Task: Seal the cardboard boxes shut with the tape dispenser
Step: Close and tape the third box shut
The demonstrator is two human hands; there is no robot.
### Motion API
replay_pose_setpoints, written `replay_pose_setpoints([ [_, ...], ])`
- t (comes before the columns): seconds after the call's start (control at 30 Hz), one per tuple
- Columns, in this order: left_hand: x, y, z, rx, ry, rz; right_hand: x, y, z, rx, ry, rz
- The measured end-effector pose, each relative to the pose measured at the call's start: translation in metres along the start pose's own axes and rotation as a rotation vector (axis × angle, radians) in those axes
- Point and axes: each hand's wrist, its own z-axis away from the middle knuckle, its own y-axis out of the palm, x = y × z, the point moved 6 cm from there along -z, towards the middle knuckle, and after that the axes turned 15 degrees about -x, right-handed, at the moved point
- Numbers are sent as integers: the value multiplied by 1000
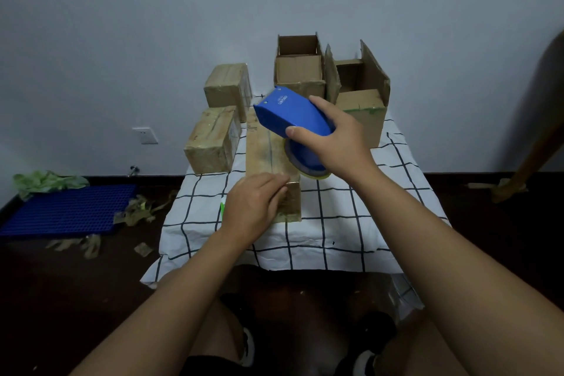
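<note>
A long flat cardboard box [265, 149] lies lengthwise in the middle of the small table with the checked cloth [329, 223]. My right hand [337, 134] grips a blue tape dispenser [293, 116] over the box, its tape roll low against the box's top near the near end. My left hand [254, 204] rests on the near end of the box, fingers bent over the front edge where tape runs down. Two taped boxes [213, 140] [229, 87] sit at the left. Two open boxes [300, 67] [360, 91] stand at the back right.
A blue plastic grid mat [67, 210] lies on the dark floor at left, with crumpled tape scraps [140, 210] and green wadding [45, 181] around it. A wall socket [146, 135] is behind. A wooden leg [531, 146] leans at far right. My knees and shoes are below.
</note>
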Motion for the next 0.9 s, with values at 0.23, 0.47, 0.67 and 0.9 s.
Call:
replay_pose_setpoints([
  [0.23,14,-8,-1,17,-177,131,-4,22,10,-28,109,-133],
  [0.47,40,-12,4,-37,-268,138,-5,24,9,-12,81,-90],
  [0.67,38,-9,1,16,-194,122,-2,28,8,-6,57,-54],
  [0.9,33,-4,2,-32,-53,42,-1,29,8,-10,66,-41],
])
